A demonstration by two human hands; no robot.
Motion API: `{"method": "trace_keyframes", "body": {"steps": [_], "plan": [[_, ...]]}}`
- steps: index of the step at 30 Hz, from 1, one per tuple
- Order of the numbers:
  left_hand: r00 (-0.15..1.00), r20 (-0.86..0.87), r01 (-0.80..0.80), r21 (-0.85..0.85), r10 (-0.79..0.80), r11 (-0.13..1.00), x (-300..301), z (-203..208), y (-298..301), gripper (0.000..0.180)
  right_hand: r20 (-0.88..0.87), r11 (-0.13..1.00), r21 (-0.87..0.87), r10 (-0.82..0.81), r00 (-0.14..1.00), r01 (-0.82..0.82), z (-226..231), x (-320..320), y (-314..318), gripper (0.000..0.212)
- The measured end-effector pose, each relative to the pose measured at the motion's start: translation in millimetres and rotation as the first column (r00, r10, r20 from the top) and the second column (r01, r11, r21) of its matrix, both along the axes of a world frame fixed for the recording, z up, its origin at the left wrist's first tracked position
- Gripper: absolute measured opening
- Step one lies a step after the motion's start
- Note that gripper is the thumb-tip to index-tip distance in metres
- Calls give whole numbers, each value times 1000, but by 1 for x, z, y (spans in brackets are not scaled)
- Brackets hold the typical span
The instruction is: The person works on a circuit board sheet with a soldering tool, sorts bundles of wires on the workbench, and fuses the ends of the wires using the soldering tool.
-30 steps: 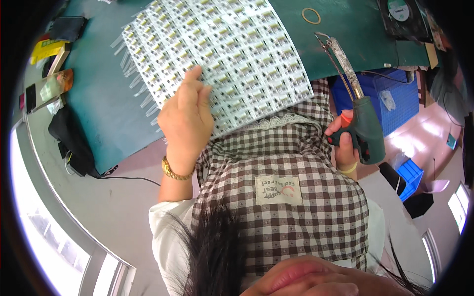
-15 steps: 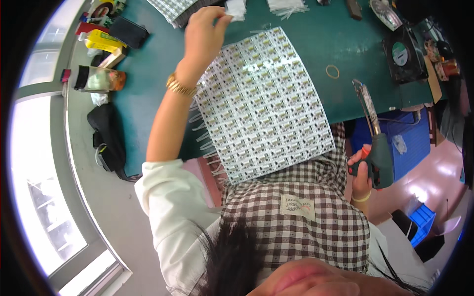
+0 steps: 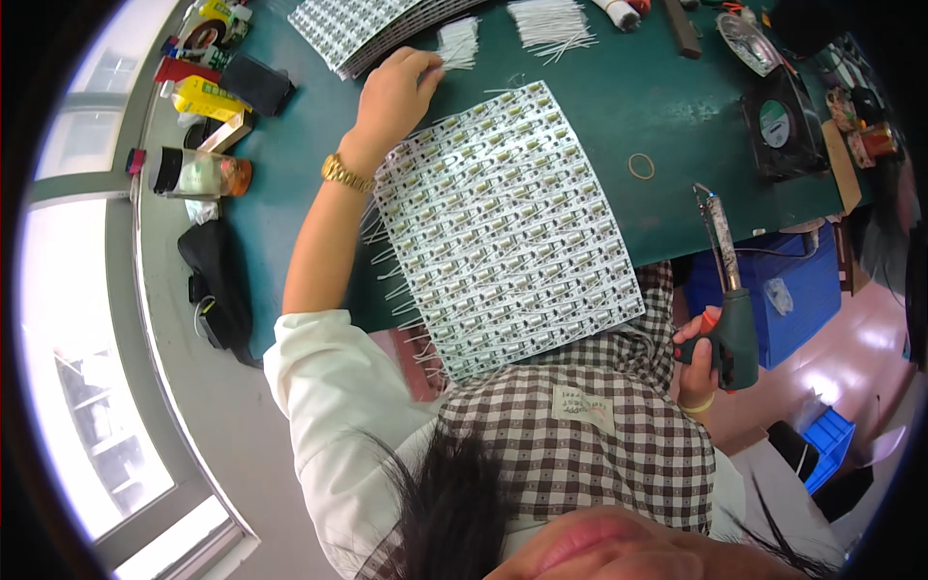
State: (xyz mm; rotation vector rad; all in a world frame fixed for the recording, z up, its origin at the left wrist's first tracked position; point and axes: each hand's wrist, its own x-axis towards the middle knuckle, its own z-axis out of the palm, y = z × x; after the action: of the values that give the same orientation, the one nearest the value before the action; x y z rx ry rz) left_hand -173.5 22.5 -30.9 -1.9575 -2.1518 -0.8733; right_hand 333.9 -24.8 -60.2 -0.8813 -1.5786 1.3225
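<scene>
A large panel of small white circuit boards [image 3: 507, 232] lies tilted across the table's near edge, in front of my body. Thin white wires stick out along its left side. My left hand [image 3: 391, 97] is above the panel's far left corner, thumb and fingers drawn together beside a small bundle of white wires [image 3: 458, 43]; anything in the pinch is too small to make out. Off the panel's right side, my right hand [image 3: 698, 362] grips a dark green soldering gun [image 3: 739, 333] with red parts, its metal tip pointing away from me.
Stacked circuit panels [image 3: 362, 29] and a second pile of white wires [image 3: 551, 27] are at the far side. A rubber band [image 3: 641, 166] lies right of the panel. Farther right are a black fan [image 3: 781, 126] and a metal dish [image 3: 747, 43]. A jar [image 3: 201, 174] stands left.
The view has shifted, so the table's far side shows more. My left hand has come slightly away from the small wire bundle. My right hand keeps its grip on the soldering gun.
</scene>
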Motion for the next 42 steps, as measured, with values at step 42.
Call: {"method": "trace_keyframes", "body": {"steps": [42], "plan": [[867, 466, 58, -449, 178, 892, 87, 9, -58, 48, -125, 995, -38, -97, 987, 93, -15, -1, 13, 36]]}}
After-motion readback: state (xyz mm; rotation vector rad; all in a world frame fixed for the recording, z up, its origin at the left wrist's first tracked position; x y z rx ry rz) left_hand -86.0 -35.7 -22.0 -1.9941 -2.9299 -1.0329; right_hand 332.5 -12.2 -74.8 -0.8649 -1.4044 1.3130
